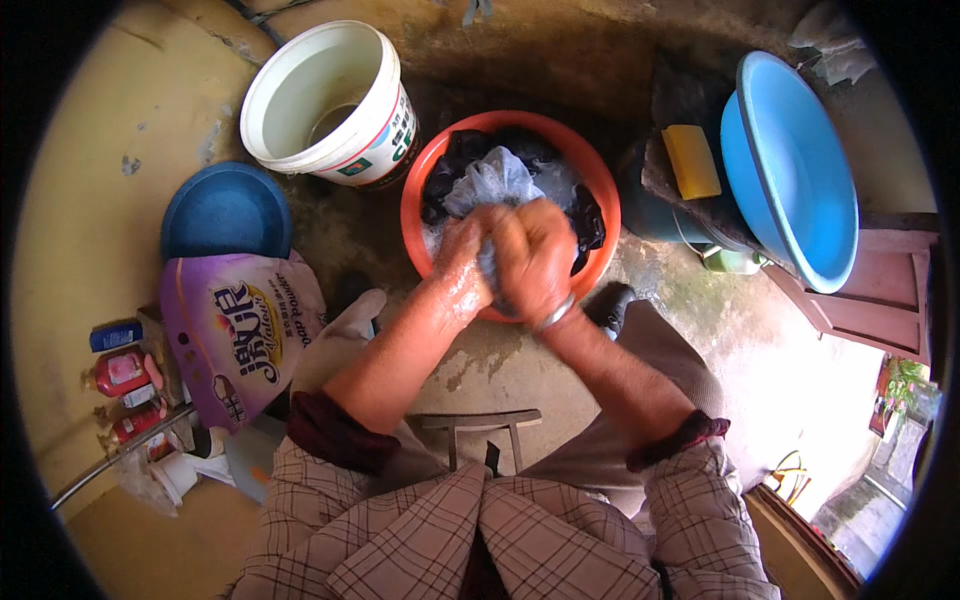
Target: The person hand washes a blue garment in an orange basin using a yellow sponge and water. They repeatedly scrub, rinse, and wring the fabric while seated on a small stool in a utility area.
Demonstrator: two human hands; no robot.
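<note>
Both hands are together over the near side of an orange plastic basin (414, 199). My left hand (459, 259), wet and shiny, and my right hand (536, 259), slightly blurred, grip a bunched light grey-blue cloth (495, 178). Part of the cloth shows between the hands, and a crumpled end spreads beyond them into the basin. A silver-coloured bangle (557, 312) circles my right wrist. Dark wet fabric (457, 161) lies around the cloth in cloudy, sudsy water (556, 184). My fingers hide how the cloth is folded inside the grip.
A white bucket (322, 97) stands beyond the basin to the left. Nearby are a blue basin (225, 214) and a purple soap powder bag (217, 337). At right, a yellow block (691, 161) and a light blue basin (806, 172) rest on a dark slab. Bottles (120, 373) line the left side.
</note>
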